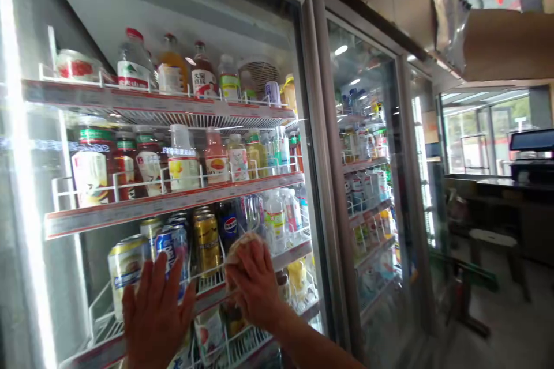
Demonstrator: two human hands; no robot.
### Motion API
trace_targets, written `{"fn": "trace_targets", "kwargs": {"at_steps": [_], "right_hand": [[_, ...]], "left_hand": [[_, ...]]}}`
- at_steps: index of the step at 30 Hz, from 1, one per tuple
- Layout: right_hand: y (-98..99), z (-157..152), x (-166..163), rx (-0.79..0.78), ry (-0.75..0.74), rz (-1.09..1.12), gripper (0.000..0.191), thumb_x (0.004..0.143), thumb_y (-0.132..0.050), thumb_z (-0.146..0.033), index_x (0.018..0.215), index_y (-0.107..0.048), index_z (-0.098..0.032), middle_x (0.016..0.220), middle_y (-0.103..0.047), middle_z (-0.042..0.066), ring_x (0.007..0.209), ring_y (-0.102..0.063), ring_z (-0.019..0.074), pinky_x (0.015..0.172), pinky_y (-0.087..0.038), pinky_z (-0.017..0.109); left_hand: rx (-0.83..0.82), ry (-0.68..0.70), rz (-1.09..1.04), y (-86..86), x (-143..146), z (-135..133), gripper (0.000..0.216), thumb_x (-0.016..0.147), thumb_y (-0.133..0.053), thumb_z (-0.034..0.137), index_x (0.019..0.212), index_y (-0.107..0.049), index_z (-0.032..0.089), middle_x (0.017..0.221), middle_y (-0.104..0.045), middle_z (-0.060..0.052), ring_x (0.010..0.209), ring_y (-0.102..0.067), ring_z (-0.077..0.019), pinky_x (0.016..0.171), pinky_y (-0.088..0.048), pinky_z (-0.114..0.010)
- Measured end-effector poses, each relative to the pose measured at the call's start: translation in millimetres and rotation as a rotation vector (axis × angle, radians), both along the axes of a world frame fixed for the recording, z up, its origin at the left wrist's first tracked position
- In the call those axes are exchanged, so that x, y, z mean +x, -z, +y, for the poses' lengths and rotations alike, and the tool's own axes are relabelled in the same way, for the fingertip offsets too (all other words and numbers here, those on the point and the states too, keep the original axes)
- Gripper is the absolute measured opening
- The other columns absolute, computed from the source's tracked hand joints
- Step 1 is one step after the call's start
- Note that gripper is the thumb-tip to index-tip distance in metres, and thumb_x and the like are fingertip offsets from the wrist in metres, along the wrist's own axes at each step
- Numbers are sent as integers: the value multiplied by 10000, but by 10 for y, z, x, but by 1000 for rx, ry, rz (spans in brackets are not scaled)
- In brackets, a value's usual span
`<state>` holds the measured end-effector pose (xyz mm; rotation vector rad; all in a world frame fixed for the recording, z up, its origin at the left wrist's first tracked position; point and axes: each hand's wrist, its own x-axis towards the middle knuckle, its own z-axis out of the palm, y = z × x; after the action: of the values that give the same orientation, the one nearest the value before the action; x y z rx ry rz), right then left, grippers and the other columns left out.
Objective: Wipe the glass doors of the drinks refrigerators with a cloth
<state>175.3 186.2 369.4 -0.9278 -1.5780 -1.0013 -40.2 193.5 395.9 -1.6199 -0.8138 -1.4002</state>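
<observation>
My right hand (257,282) is closed around a crumpled, pale cloth (237,247), held against the glass door (182,8) of a drinks fridge. Left of it, my left hand (153,314) is raised with its fingers spread, palm toward the glass; whether it touches is hard to tell. Behind the glass, near my hands, stand a gold can (206,239), a blue can (164,245) and a dark Pepsi bottle (228,222). My left hand partly covers a large yellow-and-white can (125,265). Juice bottles (184,167) line the shelf above.
A metal door frame (310,144) separates this door from a second glass-fronted fridge (363,98) on the right. Beyond it are a pale stool (493,237), a dark counter with a monitor (532,141), and windows. Cardboard (506,43) juts out overhead at the right.
</observation>
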Motion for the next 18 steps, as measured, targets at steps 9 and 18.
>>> {"fn": "trace_targets", "kwargs": {"at_steps": [9, 18], "right_hand": [[-238, 63, 111, 83, 45, 186, 466, 848, -392, -147, 1301, -467, -226, 1497, -237, 81, 1385, -165, 314, 1059, -268, 553], [-164, 19, 31, 108, 85, 286, 500, 854, -382, -126, 1346, -407, -210, 1512, -186, 102, 1391, -129, 328, 1040, -287, 574]], "left_hand": [[8, -20, 19, 38, -23, 25, 626, 840, -477, 247, 1417, -238, 205, 1493, -227, -67, 1391, -181, -208, 1139, -111, -420], [29, -57, 46, 41, -19, -1, 665, 822, -506, 245, 1422, -222, 198, 1494, -219, -64, 1390, -181, -213, 1145, -102, -413]]}}
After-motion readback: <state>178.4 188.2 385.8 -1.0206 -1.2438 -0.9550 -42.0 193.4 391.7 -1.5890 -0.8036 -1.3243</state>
